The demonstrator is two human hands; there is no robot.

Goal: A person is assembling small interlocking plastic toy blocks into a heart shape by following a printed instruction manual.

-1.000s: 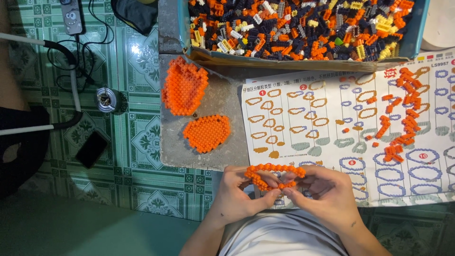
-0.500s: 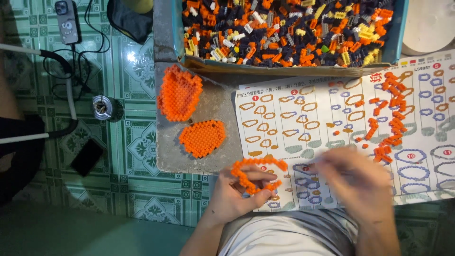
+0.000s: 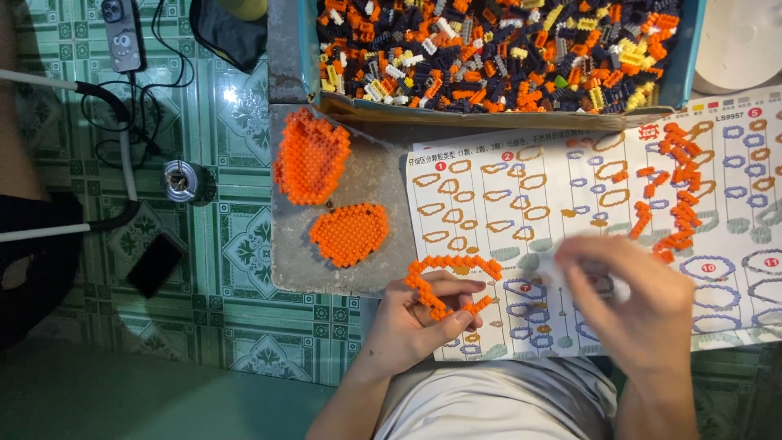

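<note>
Gripping an orange brick ring (image 3: 446,287), the left hand (image 3: 419,326) is clamped around it. Blurred, the right hand (image 3: 631,305) is hovering over the instruction sheet (image 3: 554,204); its grip cannot be told.

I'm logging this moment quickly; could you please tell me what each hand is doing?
Left hand: closed on the orange brick ring.
Right hand: blurred above the instruction sheet; grip cannot be told.
</note>
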